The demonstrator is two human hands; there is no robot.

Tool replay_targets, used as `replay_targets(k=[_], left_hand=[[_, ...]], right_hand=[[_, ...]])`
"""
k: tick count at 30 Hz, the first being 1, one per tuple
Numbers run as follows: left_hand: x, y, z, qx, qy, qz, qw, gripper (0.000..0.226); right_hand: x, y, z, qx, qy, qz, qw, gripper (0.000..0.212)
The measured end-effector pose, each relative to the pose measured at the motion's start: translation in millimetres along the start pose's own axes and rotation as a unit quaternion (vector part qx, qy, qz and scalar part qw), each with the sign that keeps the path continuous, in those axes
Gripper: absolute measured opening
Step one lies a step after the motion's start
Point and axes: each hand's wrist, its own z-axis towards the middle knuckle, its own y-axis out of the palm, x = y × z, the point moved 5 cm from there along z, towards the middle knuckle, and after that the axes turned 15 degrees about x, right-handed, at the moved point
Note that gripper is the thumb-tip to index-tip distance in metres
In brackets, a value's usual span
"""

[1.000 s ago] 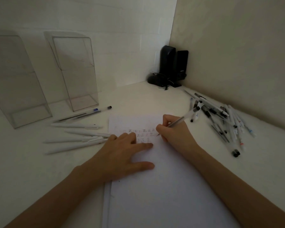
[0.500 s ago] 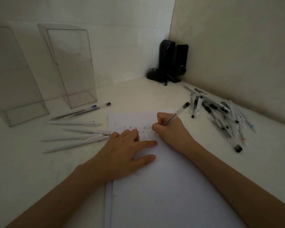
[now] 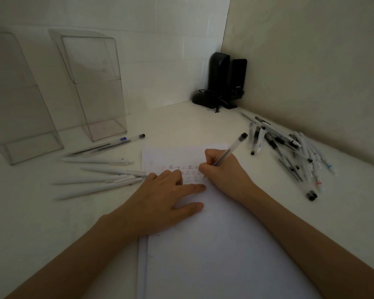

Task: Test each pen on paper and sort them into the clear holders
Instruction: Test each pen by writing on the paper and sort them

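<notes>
The right hand pinched a clear-barrelled pen low on its barrel, tip at the paper beside rows of test marks, while the left hand lay flat, fingers straight, pinning the sheet. Light, stiff and smooth, the pen looked apt to roll, best taken near the tip for writing, mid-barrel for carrying. Left of the paper lay white pens on the desk, a loose pile of pens to the right; two clear holders stood behind.

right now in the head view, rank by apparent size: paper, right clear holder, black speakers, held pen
1. paper
2. right clear holder
3. black speakers
4. held pen
Paper is nearest, so inflated.
</notes>
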Motion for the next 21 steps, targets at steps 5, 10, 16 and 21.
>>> replay_targets(k=[5,10,16,21], left_hand=[[-4,-6,2,0.045,-0.074,-0.126,0.988,0.024],[-11,-7,8,0.077,-0.157,-0.208,0.962,0.021],[-18,-18,7,0.127,-0.195,-0.264,0.936,0.026],[-12,-24,7,0.132,-0.181,-0.273,0.935,0.023]], right_hand=[[3,-6,2,0.046,0.026,0.03,0.998,0.034],[-9,-12,1,0.018,0.037,0.183,0.982,0.025],[-23,-5,-8,-0.058,0.039,0.321,0.944,0.026],[-20,1,-12,-0.085,0.042,0.278,0.956,0.018]])
